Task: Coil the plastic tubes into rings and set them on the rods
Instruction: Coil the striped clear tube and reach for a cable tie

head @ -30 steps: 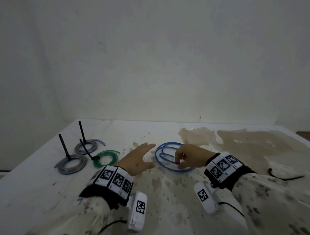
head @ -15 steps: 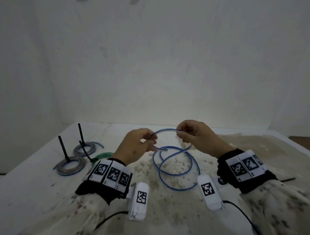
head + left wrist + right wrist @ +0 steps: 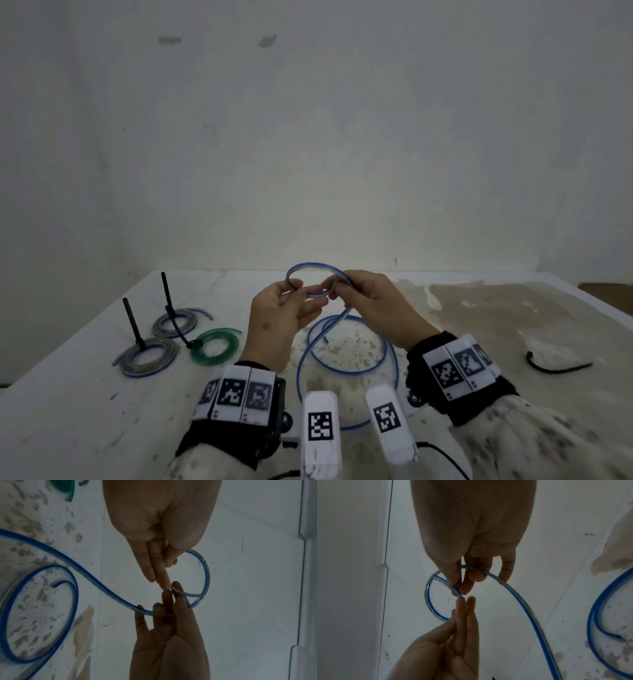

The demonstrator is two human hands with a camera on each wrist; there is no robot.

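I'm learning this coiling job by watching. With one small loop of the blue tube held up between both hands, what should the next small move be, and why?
Probably wind a second turn onto the loop: the right hand feeds slack while the left hand pinches the crossing. Only one small loop of the blue tube is formed; most of it lies loose on the table.

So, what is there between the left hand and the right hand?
A small raised loop of the blue tube spans from the left hand to the right hand; both pinch it. The head view shows it best.
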